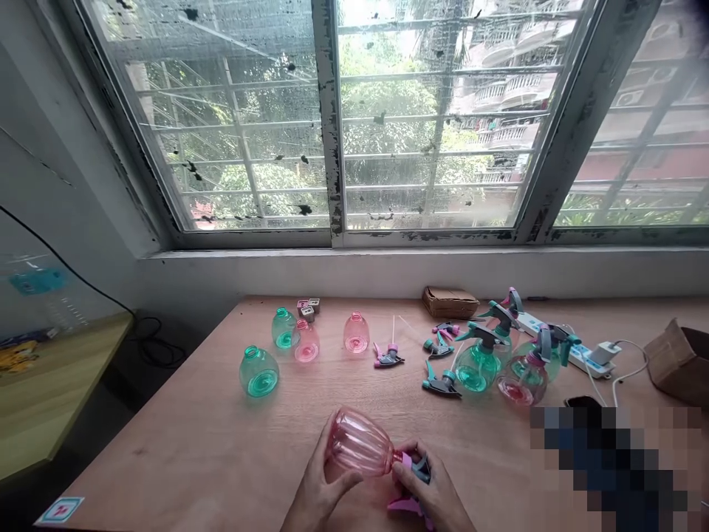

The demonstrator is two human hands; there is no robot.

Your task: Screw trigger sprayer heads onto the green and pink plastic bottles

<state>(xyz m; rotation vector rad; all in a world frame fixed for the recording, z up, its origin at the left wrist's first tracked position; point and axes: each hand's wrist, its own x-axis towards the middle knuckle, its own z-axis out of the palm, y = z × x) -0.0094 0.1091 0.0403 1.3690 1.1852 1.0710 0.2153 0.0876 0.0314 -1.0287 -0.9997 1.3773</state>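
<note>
A ribbed pink spray bottle lies tilted on its side in the air, base to the left and neck to the right. My left hand is wrapped round its body near the base. At the neck, my right hand grips a pink and grey spray head, its trigger pointing down toward me. The spray head meets the bottle's mouth; whether it is fully screwed on I cannot tell. Beyond my hands stand open green bottles and pink bottles. Several loose spray heads lie right of them.
Assembled spray bottles stand at the right, beside a white power strip with cables. A cardboard box lies by the wall and an open carton at the far right. Small blocks sit at the back left.
</note>
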